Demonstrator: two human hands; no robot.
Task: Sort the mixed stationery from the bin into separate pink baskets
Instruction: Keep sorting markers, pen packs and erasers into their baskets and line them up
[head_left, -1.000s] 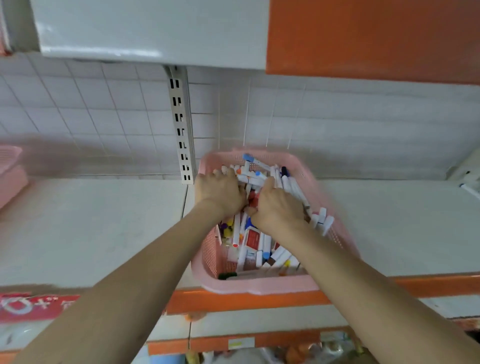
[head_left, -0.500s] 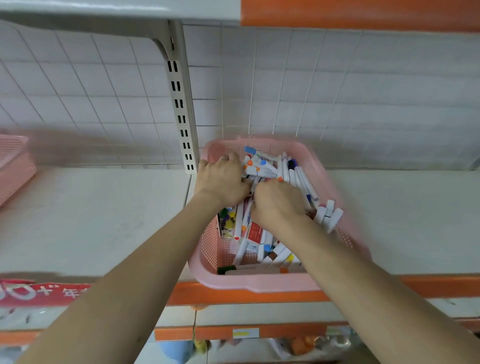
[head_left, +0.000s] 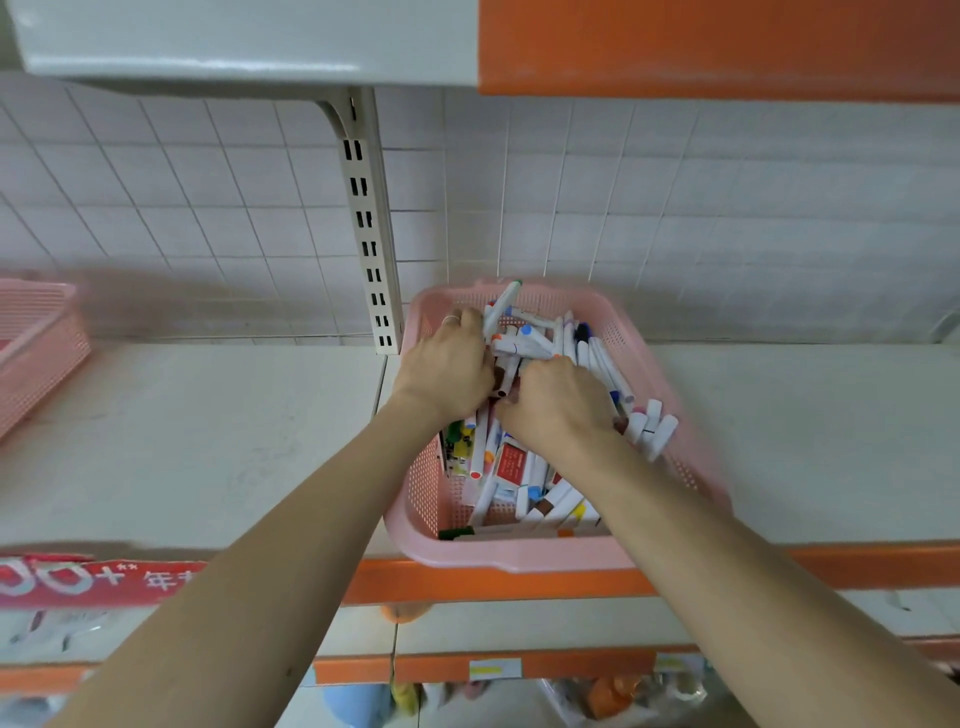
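The markers (head_left: 524, 338) lie heaped and crossed in the pink bin (head_left: 519, 558), mixed with small red-labelled boxes (head_left: 511, 462). The bin sits at the near edge of the shelf (head_left: 208, 441).

Assessment: light, rigid, smooth plastic barrels, likely to slip and roll, not fragile. They are best taken round mid-barrel, several aligned together.

My left hand (head_left: 447, 369) is curled round a few markers at the far left of the bin. My right hand (head_left: 558, 405) is sunk knuckles-up in the pile beside it; I cannot tell whether it holds anything.

A second pink basket (head_left: 36, 353) stands well apart at the left.
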